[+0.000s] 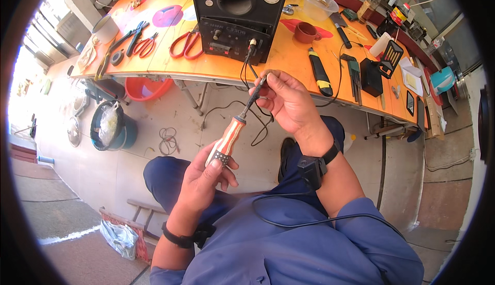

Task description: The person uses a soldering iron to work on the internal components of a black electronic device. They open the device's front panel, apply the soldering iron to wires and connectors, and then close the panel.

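My left hand (pixel 202 182) is closed around the lower end of a screwdriver-like tool (pixel 227 141). Its handle has red and cream stripes and a dark studded band near the butt. The shaft slants up and right, dark toward its upper part. My right hand (pixel 291 104) pinches the shaft's upper end between thumb and fingers, hiding part of the tip. Just behind that hand stands a black speaker box (pixel 234 22) on the table, its control panel facing me. Dark cables (pixel 247 66) hang from the panel close to my right fingers.
On the orange table (pixel 289 63), red-handled scissors (pixel 184 45), pliers (pixel 136 35) and a black-yellow utility knife (pixel 320 72) lie around the speaker. A brown cup (pixel 306 33) and a hex key set (pixel 354 76) are to the right. Below are a bucket (pixel 121 130) and loose cable (pixel 168 141).
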A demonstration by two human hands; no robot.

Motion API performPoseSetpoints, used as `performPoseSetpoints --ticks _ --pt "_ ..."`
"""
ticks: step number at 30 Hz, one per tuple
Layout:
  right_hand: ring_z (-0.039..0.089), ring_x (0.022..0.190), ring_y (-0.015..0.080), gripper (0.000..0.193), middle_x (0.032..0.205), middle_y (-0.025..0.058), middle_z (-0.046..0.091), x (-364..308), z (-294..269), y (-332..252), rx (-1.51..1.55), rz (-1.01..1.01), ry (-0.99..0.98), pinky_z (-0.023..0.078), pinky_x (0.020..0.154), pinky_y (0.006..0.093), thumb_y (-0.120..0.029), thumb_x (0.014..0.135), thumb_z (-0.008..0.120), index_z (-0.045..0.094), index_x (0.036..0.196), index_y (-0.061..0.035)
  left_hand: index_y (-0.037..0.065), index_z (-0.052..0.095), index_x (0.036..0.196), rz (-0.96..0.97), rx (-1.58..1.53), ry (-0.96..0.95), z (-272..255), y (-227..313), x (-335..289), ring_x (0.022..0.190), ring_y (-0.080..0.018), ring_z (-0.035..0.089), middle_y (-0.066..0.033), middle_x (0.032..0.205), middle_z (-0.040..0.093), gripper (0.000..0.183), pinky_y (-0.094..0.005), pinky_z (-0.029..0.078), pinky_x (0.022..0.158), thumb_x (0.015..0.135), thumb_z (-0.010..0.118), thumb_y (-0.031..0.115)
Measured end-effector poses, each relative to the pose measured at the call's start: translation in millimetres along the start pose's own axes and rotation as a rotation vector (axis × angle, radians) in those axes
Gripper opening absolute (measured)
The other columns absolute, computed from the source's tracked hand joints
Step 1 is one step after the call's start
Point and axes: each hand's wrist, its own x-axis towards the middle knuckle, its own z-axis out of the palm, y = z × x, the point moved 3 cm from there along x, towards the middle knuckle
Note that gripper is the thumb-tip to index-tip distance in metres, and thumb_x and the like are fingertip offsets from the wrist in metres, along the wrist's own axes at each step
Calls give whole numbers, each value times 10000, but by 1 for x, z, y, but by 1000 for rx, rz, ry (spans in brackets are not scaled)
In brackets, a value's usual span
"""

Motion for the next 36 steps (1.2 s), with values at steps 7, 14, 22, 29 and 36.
performPoseSetpoints --ticks 7,14,22,29,36 --pt "714 935 186 152 1039 69 711 7 4 0 5 -9 10 626 754 298 -165 1022 624 667 1118 -55 6 383 1498 -22 -85 -23 4 1 9 754 -178 685 -157 1094 636 585 -223 485 591 1037 561 318" --pt "707 939 173 167 1017 52 709 18 -6 -5 -77 -75 -18 588 741 263 -182 1019 635 661 1127 -57 24 364 1531 0 -119 -36 7 4 17 777 -177 680 -150 1111 635 598 -242 471 617 1042 553 312" --pt "676 784 90 163 893 8 687 47 -38 -12 -628 -323 358 529 639 226 -129 972 687 689 1096 -23 8 372 1520 13 -137 5 4 3 20 754 -189 680 -158 1097 638 576 -247 481 619 1048 538 293" --pt "661 701 86 187 822 32 689 61 -42 3 -754 -367 437 509 610 240 -104 923 726 716 1057 25 -5 383 1506 19 -141 34 0 2 20 744 -190 679 -159 1092 637 579 -247 483 618 1043 545 302" --pt "688 682 124 147 814 83 701 70 -42 4 -796 -443 511 523 627 274 -112 917 725 717 964 27 -6 379 1508 10 -135 42 2 5 24 739 -186 678 -156 1088 637 584 -240 478 613 1043 544 305"
